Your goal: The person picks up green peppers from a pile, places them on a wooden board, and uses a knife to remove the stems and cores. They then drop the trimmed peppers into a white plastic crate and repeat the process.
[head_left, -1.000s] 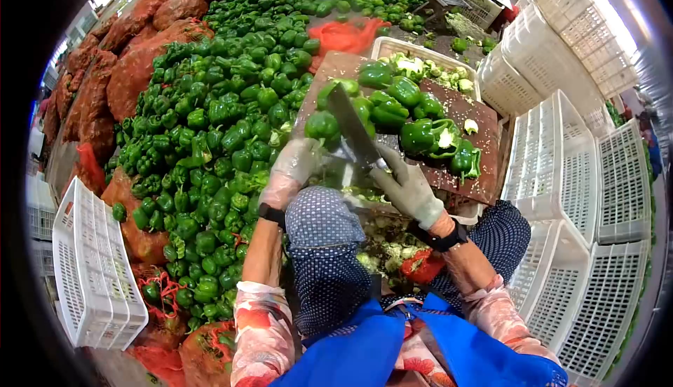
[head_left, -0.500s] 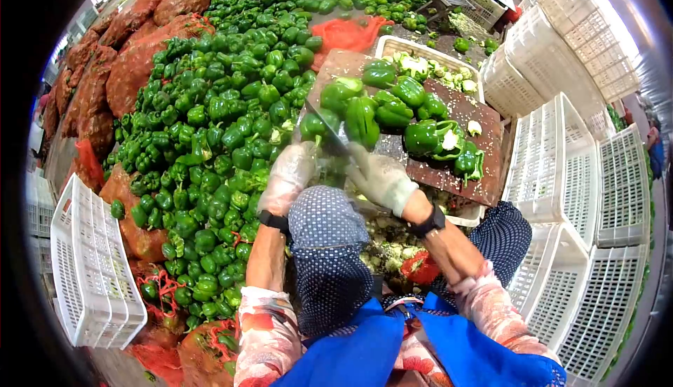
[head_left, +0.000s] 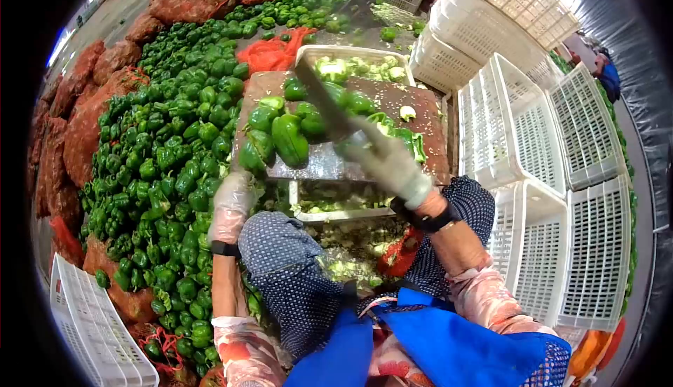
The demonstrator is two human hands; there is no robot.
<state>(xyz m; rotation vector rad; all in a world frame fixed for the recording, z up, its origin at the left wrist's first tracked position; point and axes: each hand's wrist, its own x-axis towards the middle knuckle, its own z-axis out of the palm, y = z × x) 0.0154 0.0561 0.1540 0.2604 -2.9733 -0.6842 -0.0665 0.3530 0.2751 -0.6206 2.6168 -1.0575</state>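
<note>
My right hand (head_left: 384, 159), in a pale glove, is closed round the handle of a knife (head_left: 321, 99). The broad blade points up and left over the cutting board (head_left: 326, 171), smeared by motion. Beneath and beside it lie several green bell peppers (head_left: 289, 140), partly hidden by the knife. Another bell pepper (head_left: 256, 153) sits at the board's front left corner. Just below that corner is my gloved left hand (head_left: 233, 194), beside the heap of peppers (head_left: 168, 170). Its fingers are blurred, so their grip cannot be made out.
A white crate (head_left: 308, 50) with pale pepper cores stands behind the board. Stacked white crates (head_left: 491, 120) rise on the right, and another crate (head_left: 98, 324) is at lower left. Red mesh sacks (head_left: 91, 127) line the far left. A person (head_left: 608, 75) is at far right.
My hands have moved apart: the left down beside the board's corner, the right with the knife over the board. The whole view has shifted, so the board appears further left.
</note>
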